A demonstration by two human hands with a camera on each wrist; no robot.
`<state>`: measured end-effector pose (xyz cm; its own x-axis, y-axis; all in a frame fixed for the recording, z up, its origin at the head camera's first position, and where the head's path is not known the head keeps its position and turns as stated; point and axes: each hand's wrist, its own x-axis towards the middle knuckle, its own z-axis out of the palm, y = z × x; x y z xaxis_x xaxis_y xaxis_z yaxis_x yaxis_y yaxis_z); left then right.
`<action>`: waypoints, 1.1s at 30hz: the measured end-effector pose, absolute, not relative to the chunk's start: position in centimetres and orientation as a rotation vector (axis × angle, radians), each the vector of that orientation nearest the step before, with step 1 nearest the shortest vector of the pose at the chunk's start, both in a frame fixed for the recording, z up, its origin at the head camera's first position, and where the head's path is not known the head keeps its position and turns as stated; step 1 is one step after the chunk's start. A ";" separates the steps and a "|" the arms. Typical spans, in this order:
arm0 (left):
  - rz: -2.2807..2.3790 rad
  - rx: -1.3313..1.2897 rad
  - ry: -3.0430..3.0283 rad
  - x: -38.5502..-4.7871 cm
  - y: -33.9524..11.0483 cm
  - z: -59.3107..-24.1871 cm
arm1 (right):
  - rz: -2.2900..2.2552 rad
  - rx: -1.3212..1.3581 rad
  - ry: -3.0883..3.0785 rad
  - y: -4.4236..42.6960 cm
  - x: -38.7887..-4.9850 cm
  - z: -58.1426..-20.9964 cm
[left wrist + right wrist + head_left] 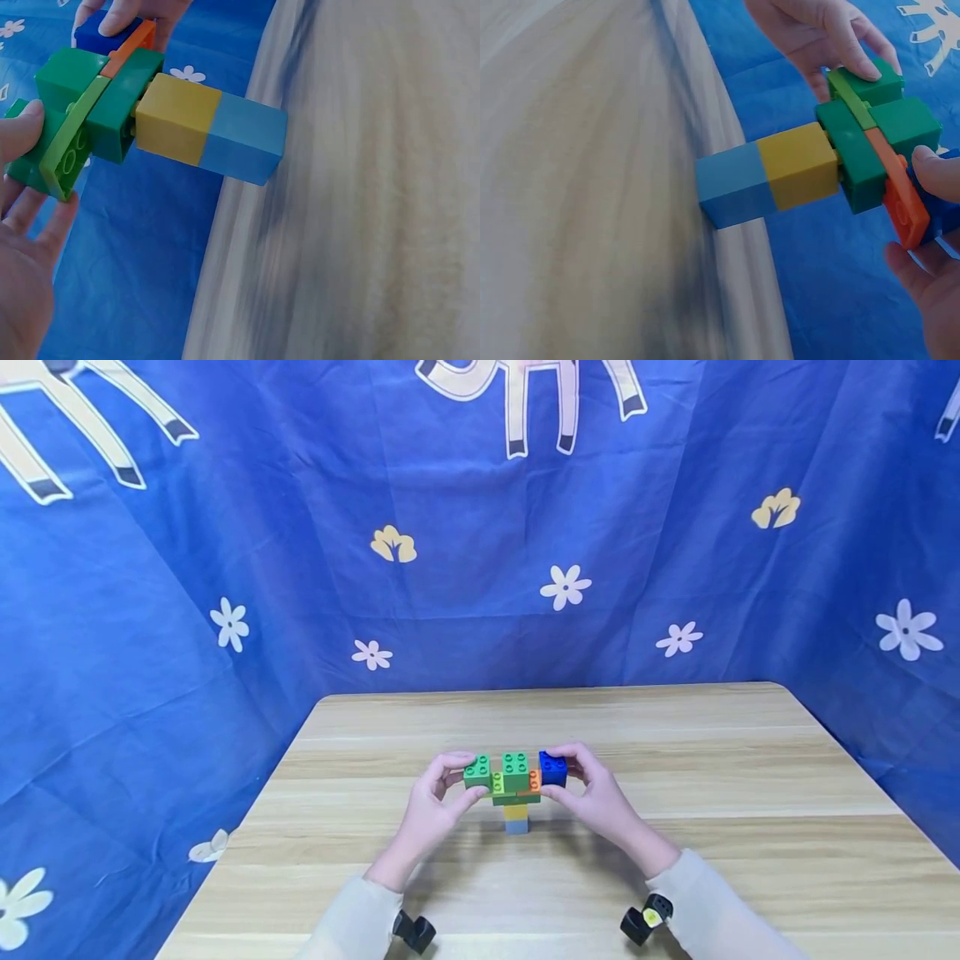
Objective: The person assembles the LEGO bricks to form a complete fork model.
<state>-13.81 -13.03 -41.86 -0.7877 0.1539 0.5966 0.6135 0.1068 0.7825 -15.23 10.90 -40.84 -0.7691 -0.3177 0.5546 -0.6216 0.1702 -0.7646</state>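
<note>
A tower of toy building blocks stands upright, its light blue block (517, 827) lowest and seemingly on the tabletop. Above that comes a yellow block (178, 120), then a wider green block (852, 150). Across the top lie a lime green plate (75, 139) and an orange plate (897, 187), with a green block (515, 768) over the middle. My left hand (437, 793) pinches another green block (477, 774) at the left end between thumb and fingers. At the right end, my right hand (596, 793) pinches a dark blue block (553, 770).
The wooden table (720, 760) reaches out around the blocks on every side. Behind it and along both sides hangs a blue curtain (465, 577) printed with flowers and animals. A small black device (414, 932) is strapped at each wrist.
</note>
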 end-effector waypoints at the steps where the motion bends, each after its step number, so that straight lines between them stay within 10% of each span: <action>1: -1.690 -0.753 -2.037 -13.7 -13.0 -41.9 | 1.615 0.915 -2.184 10.9 -15.1 -40.9; 33: -1.184 -0.929 -1.938 -13.7 -11.4 -42.8 | 1.478 0.896 -2.098 10.0 -16.5 -44.9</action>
